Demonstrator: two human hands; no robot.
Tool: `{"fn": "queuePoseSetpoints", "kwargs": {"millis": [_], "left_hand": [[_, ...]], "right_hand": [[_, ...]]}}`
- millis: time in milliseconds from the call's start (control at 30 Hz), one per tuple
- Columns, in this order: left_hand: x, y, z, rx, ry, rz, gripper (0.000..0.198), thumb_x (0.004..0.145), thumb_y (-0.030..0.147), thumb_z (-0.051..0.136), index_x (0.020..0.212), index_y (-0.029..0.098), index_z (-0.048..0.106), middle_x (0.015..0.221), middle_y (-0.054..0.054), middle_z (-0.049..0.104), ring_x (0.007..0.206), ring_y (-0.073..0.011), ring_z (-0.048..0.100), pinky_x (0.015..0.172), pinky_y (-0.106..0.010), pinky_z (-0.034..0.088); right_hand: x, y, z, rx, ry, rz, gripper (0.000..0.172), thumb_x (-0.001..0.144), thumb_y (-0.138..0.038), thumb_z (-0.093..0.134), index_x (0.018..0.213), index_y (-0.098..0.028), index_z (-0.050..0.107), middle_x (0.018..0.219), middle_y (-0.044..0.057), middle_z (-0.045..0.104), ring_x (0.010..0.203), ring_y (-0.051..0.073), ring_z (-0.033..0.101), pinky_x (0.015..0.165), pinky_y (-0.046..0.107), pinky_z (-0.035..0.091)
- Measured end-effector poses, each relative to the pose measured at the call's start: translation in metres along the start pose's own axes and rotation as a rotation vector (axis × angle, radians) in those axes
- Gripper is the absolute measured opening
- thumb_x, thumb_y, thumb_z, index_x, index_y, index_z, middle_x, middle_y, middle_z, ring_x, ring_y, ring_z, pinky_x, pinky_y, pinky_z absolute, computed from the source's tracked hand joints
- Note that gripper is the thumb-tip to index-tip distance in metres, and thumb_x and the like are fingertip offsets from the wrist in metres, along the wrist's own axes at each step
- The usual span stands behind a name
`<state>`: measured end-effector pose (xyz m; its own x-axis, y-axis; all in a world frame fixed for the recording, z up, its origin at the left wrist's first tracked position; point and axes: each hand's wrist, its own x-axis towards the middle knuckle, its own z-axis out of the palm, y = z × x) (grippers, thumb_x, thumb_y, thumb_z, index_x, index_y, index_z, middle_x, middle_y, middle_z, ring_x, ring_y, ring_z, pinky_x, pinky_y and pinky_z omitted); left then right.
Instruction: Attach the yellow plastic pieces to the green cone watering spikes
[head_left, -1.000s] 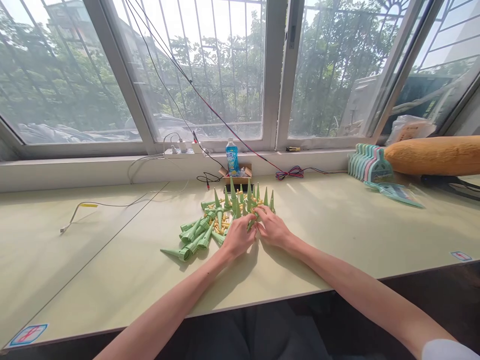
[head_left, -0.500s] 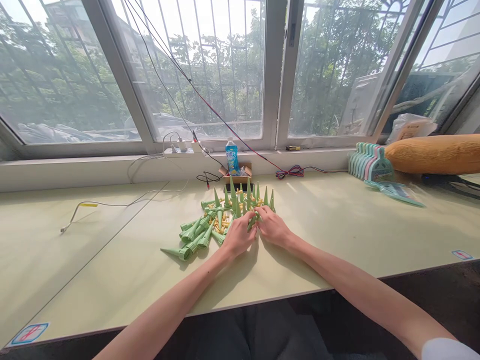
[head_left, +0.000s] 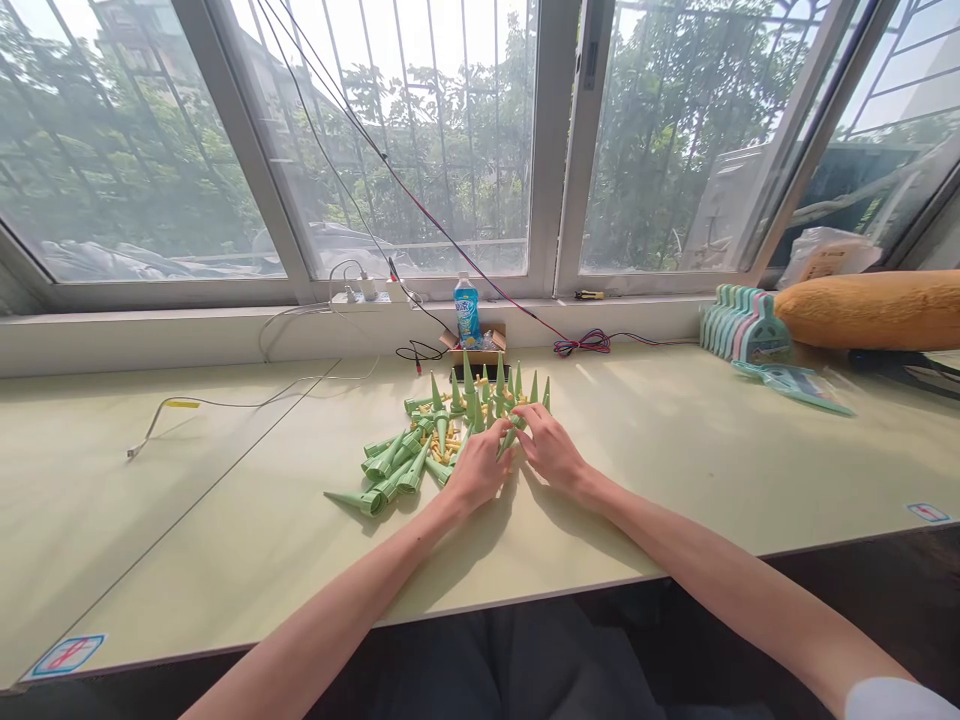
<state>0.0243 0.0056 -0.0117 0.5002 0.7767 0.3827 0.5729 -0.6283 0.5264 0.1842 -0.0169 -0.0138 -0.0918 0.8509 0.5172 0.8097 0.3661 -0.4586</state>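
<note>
A green plastic watering spike [head_left: 507, 441] is held tilted between my hands, partly hidden by the fingers. My left hand [head_left: 480, 464] is closed around its body. At its upper end, the fingers of my right hand [head_left: 553, 449] are pinched together; whether they also grip a small part is hidden. Several green spikes [head_left: 411, 478] lie in a heap to the left of my hands. Beyond the hands, other spikes [head_left: 469, 375] stand with their points up. Small yellow valve pieces [head_left: 437, 445] are scattered among them.
Behind the spikes are a dark phone-like slab [head_left: 454, 375], a small cardboard box [head_left: 491, 353] and a blue bottle [head_left: 466, 310]. A coiled cable [head_left: 583, 342] lies by the sill. Teal hanger-like pieces [head_left: 742, 325] and an orange cushion [head_left: 870, 310] sit at right. A white cable [head_left: 240, 409] crosses the table's left.
The whole view has shifted slightly. My right fingers have changed their bend a little at the spike's upper end; my left hand keeps its hold.
</note>
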Motion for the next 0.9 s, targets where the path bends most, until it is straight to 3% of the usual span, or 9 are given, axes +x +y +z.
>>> {"fn": "queuePoseSetpoints", "kwargs": {"millis": [367,633,900], "left_hand": [[0.001,0.001,0.001,-0.062,0.113,0.059,0.027,0.085,0.013,0.054,0.11,0.023,0.056,0.1,-0.005,0.072,0.063,-0.0147,0.064,0.066,-0.028,0.052],[0.002,0.004,0.001,-0.101,0.19,0.099,0.026,0.087,0.017,0.058,0.113,0.021,0.058,0.107,-0.005,0.072,0.048,-0.0079,0.052,0.059,-0.025,0.05],[0.002,0.014,-0.009,-0.155,0.48,0.11,0.024,0.087,0.035,0.064,0.104,0.019,0.057,0.089,-0.001,0.069,0.04,-0.0031,0.037,0.045,-0.019,0.038]], "right_hand": [[0.001,0.004,0.0,0.227,0.134,-0.08,0.022,0.093,-0.021,0.049,0.114,-0.017,0.054,0.104,0.01,0.058,0.074,0.016,0.059,0.072,0.033,0.053],[0.001,0.004,-0.001,0.272,0.207,-0.07,0.022,0.095,-0.028,0.048,0.113,-0.018,0.054,0.102,0.01,0.061,0.076,0.017,0.06,0.063,0.029,0.051],[0.0,-0.007,-0.01,0.378,0.435,0.059,0.021,0.095,-0.036,0.05,0.109,-0.02,0.05,0.093,0.005,0.058,0.063,0.012,0.059,0.054,0.025,0.05]]}}
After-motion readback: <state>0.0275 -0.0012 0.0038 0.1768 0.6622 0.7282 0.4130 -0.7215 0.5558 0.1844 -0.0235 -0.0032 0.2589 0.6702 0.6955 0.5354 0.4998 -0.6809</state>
